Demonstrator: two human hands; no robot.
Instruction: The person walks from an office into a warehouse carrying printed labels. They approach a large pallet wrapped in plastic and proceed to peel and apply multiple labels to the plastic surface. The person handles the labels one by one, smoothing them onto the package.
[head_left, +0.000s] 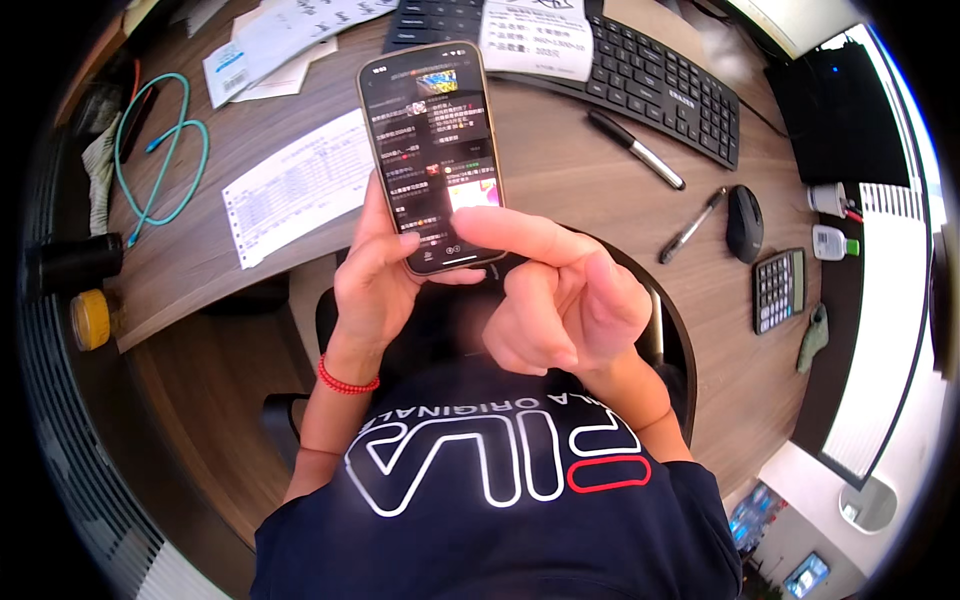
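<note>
A smartphone (432, 130) with a lit, dark screen of rows of text and small pictures is held upright in front of me. My left hand (372, 280) is closed round its lower part, thumb along the left edge and a fingertip showing below. A red bead bracelet (347, 378) circles that wrist. My right hand (575, 295) holds nothing: its index finger stretches out over the lower right of the screen, and the others are loosely bent. Whether that fingertip touches the glass or hovers just above it, I cannot tell.
Behind the phone lie a black keyboard (655, 85) and a printed slip (537, 40). To the right are a marker (637, 150), a pen (692, 226), a mouse (745, 222) and a calculator (778, 290). A printed sheet (297, 185) and a teal cable (205, 150) lie left.
</note>
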